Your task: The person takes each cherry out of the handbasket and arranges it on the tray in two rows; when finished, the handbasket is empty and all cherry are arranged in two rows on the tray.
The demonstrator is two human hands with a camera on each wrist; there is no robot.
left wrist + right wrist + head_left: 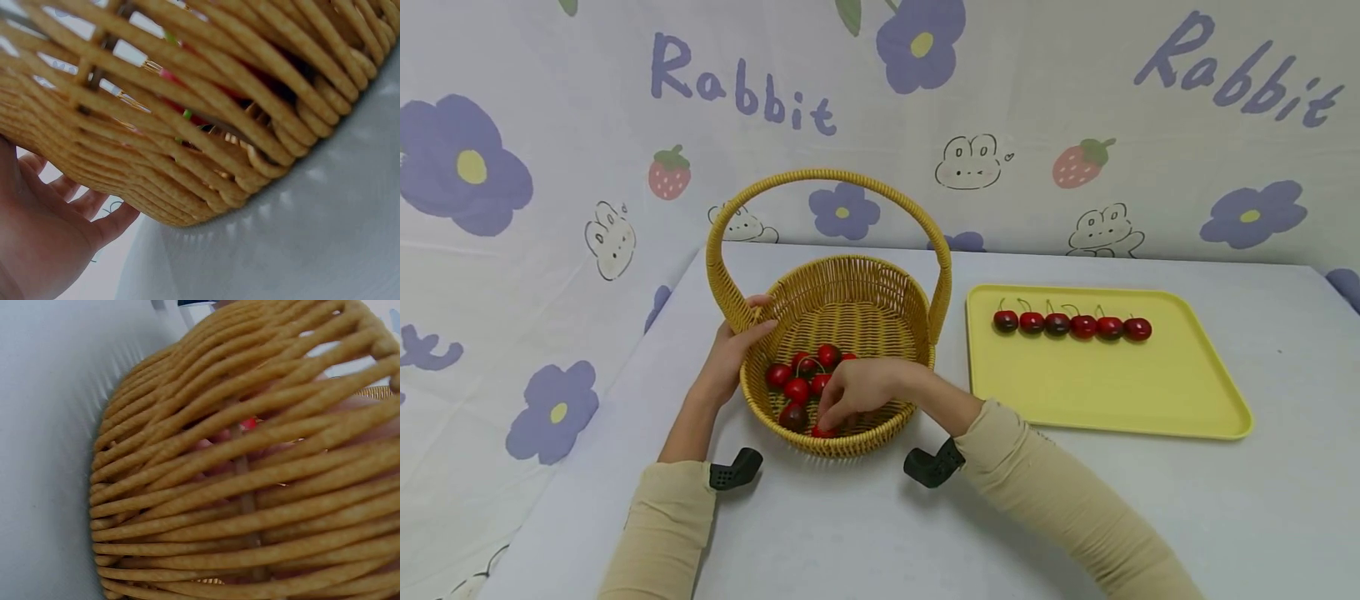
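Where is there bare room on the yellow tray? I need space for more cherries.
The yellow tray is bare below the row of six cherries and right of it. The basket is crowded near its front wall, where the right hand reaches among cherries.

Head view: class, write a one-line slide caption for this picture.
Left hand steadies a woven basket while the right hand reaches its cherries; six more line a yellow tray.

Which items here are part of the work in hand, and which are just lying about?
In use:
- wicker basket, steadied at its rim by the left hand
- loose cherries inside it
- right hand, fingers curled on a cherry at the basket's near wall
- yellow tray with a row of six cherries

Lying about:
- flower-print backdrop
- white table
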